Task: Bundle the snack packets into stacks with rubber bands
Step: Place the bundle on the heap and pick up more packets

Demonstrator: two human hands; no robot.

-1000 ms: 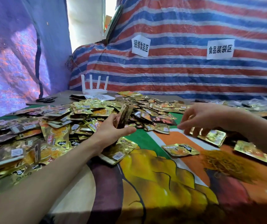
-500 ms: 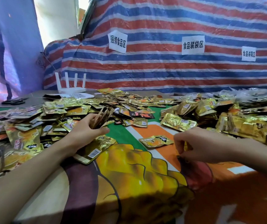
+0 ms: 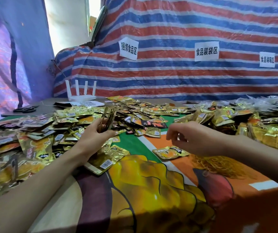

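Above the left heap (image 3: 39, 132) of loose packets, gripping a thin stack (image 3: 107, 119) on edge with the left hand (image 3: 92, 138), thumb on the near face, fingers behind, a firm grip closed round it. Across the printed surface (image 3: 134, 190), hovering with the right hand (image 3: 193, 140) just over a lone packet (image 3: 170, 152) and near the tangle of rubber bands (image 3: 219, 163), with a narrow, loosely curled grip; no telling whether pinching a band or nothing. Judged as the banding step, with the stack gathered but not yet tied. Next move likely calls for stretching a band wide over the right fingertips, bringing both hands together and slipping the loop round the middle of the stack. Worth keeping the left grip tight and the edges squared, to stop the foil faces sliding and fanning out. With no band in the right grip, back down to the tangle for one first. Plenty left to bundle, judging by the far heap (image 3: 261, 132) on the right.
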